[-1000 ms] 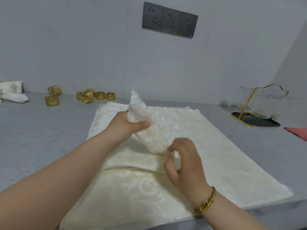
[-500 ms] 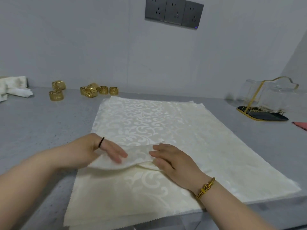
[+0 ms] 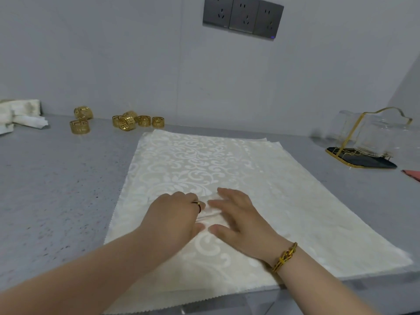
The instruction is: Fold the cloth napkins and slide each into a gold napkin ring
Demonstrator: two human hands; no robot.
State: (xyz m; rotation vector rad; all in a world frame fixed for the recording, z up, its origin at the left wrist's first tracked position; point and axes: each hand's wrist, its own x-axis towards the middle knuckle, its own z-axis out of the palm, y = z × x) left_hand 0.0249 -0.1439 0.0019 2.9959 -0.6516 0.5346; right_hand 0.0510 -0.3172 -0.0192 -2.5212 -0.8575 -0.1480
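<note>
Head-camera view down onto a grey counter (image 3: pixel 56 189). A stack of cream napkins (image 3: pixel 204 160) with a woven scroll pattern lies spread flat in the middle, reaching the near edge. On top, toward the near side, sits a small folded napkin (image 3: pixel 212 215), creased into a narrow strip between both hands. The right hand (image 3: pixel 238 214), with a gold bracelet (image 3: pixel 285 258) on its wrist, presses on it with fingers straight and flat. The left hand (image 3: pixel 175 214), wearing a dark finger ring (image 3: pixel 198 205), rests on the strip's left end with its fingers bent down; whether they pinch the cloth cannot be told. Gold napkin rings (image 3: pixel 127 121) with cut-out key patterns stand at the far left. Dark wall sockets (image 3: pixel 243 18) sit above.
</note>
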